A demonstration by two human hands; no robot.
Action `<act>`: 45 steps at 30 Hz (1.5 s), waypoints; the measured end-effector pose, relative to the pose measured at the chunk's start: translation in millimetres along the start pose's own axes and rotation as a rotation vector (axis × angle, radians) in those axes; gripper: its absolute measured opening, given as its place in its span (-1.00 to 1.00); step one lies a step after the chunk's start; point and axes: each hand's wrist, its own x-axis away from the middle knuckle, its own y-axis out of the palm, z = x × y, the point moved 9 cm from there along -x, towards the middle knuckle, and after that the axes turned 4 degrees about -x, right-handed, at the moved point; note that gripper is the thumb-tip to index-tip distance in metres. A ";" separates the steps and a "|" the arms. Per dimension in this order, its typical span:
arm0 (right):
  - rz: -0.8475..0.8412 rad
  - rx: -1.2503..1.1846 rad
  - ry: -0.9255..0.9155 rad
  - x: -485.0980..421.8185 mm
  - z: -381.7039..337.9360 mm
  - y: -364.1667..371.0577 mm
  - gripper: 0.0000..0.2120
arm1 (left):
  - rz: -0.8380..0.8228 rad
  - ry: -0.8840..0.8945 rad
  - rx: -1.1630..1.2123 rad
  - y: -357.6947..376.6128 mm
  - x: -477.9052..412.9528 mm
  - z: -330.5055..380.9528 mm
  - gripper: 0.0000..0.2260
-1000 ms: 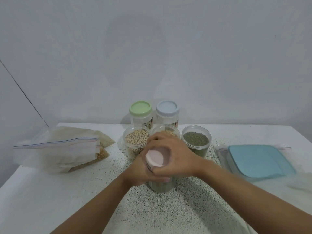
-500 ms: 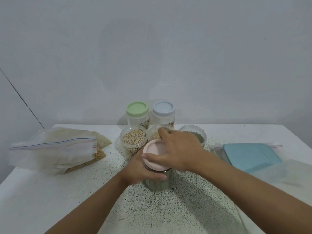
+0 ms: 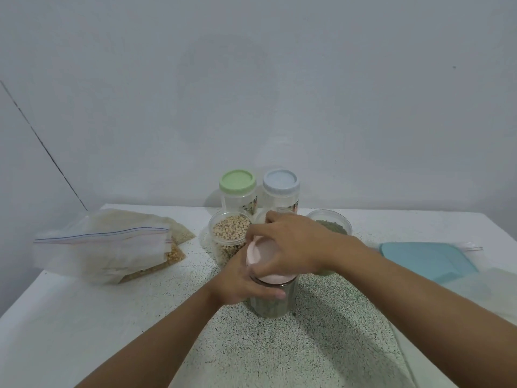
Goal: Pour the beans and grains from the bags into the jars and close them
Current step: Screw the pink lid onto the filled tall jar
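Both hands hold the full jar [image 3: 275,303] on the tabletop [image 3: 84,317]: the left hand [image 3: 240,284] wraps its wall, the right hand [image 3: 293,245] curls over the pink lid [image 3: 258,252]. It is probably heavy, smooth and slippery; grip the wall and turn by the lid's rim.

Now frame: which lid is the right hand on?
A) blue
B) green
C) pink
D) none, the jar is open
C: the right hand grips the pink lid on the jar held by the left hand; the green-lidded jar and blue-lidded jar stand at the back.
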 end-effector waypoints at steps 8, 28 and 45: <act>0.133 0.152 0.052 -5.5 0.1 -2.9 -0.41 | 0.025 -0.016 -0.022 -4.0 1.8 6.1 -0.33; 0.241 0.307 0.061 12.5 -5.5 5.1 -0.36 | 0.095 0.085 -0.056 -7.3 3.5 6.8 -0.19; 0.289 -0.591 0.112 32.8 46.7 36.8 -0.10 | 0.008 -0.197 -0.033 -42.6 43.1 -12.0 -0.64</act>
